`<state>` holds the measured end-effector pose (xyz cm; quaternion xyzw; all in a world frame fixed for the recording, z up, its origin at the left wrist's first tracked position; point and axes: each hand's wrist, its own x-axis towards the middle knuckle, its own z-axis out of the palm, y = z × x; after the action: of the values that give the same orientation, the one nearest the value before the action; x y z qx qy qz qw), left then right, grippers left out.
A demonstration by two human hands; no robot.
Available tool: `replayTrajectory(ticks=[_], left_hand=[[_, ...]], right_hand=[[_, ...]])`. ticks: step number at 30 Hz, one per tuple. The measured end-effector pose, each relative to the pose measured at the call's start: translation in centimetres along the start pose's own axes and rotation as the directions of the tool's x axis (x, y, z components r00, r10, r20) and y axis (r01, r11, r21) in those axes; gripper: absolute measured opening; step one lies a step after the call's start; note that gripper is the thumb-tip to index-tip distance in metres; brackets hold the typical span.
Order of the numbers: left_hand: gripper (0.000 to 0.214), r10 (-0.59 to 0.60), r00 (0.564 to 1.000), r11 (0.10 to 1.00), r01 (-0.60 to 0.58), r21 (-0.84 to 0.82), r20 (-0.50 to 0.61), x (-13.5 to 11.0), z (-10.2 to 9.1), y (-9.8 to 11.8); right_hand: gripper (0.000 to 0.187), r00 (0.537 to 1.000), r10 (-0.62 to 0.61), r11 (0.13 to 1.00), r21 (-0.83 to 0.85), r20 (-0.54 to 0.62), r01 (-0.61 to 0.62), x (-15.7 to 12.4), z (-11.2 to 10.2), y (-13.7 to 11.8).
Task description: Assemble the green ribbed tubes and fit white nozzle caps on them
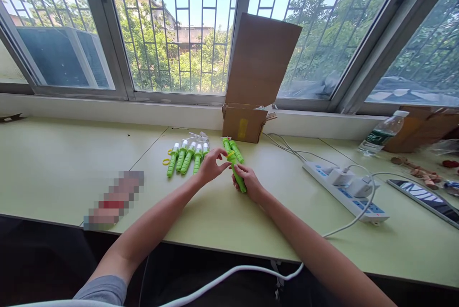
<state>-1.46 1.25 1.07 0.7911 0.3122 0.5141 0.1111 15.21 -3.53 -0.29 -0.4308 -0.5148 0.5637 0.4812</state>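
Note:
My right hand (248, 182) is wrapped round a green ribbed handle (237, 176) held just above the pale green table (53, 168). My left hand (210, 165) pinches a yellow ring at that handle's upper end. Behind them lie two more green handles (234, 148). To the left, several green handles with white caps (186, 156) lie side by side, with a loose yellow ring (166, 161) beside them.
An open cardboard box (247, 118) stands against the window sill. A white power strip (344, 190) with plugged chargers and cables lies to the right. Further right are a plastic bottle (383, 133), a phone (425, 198) and small brown bits. A blurred patch (115, 198) sits left.

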Motion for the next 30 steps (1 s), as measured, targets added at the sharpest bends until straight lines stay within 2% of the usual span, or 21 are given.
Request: replayTrajectory(ticks=[10,19,25,30], left_hand=[[0.025,0.036,0.999,0.999,-0.036,-0.007,-0.004,0.05,0.51,0.57],[0.025,0.028,1.000,1.000,-0.028,-0.012,-0.002,0.14,0.46,0.78],[0.025,0.037,0.999,0.999,-0.037,-0.003,-0.001,0.12,0.47,0.92],[0.026,0.024,1.000,1.000,-0.024,-0.009,-0.002,0.04,0.62,0.74]], right_hand=[[0.033,0.998,-0.067,0.995,-0.079,-0.001,0.067,-0.17,0.16,0.25],[0.028,0.997,-0.069,0.996,-0.059,0.031,0.071,-0.29,0.09,-0.01],[0.030,0.997,-0.072,0.993,-0.093,0.037,0.075,-0.26,0.00,0.14],[0.035,0.997,-0.071,0.993,-0.090,-0.002,0.071,-0.16,-0.13,0.42]])
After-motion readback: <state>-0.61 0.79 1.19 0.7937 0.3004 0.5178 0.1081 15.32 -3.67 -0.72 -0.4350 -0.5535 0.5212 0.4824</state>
